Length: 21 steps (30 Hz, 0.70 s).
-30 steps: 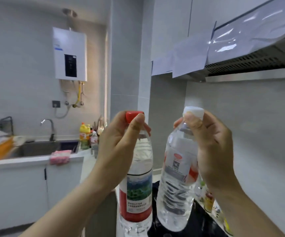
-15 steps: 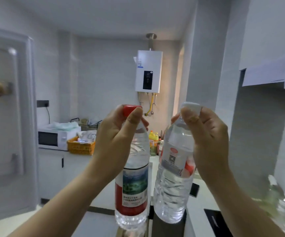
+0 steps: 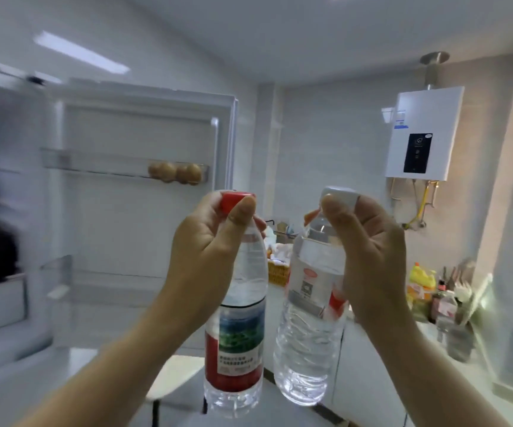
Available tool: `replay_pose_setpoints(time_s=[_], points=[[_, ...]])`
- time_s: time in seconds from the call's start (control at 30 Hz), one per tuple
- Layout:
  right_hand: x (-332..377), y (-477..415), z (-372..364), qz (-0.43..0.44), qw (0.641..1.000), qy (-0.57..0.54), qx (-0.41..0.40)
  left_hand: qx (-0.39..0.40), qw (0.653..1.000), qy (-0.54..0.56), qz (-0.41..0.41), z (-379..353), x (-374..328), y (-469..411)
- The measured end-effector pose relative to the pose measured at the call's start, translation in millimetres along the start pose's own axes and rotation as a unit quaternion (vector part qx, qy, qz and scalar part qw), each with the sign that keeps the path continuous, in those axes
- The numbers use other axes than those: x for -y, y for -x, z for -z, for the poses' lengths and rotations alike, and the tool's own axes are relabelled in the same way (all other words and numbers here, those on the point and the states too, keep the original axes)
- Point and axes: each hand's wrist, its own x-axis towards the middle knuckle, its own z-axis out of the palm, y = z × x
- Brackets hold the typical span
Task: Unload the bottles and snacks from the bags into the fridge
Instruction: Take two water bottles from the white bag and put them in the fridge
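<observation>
Kitchen: white walls; open fridge door (image 3: 144, 229), eggs (image 3: 175, 172) on its upper shelf.
Left hand (image 3: 206, 254): fingers curled round the neck of the red-cap bottle (image 3: 236, 334), upright, just right of the door.
Right hand (image 3: 369, 257): grips the white-cap bottle (image 3: 307, 334) by its neck, slightly tilted, further right of the door.
Heater (image 3: 421, 134): wall-mounted, well right of the door.
</observation>
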Motion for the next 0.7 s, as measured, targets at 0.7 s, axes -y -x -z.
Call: replay_pose_setpoints(time_s=[0.7], points=[[-70.7, -14.2, -183.5, -0.040, 0.925, -0.326, 0.193, -0.254, 0.915, -0.313, -0.001, 117.3, 2.2, 5.5]])
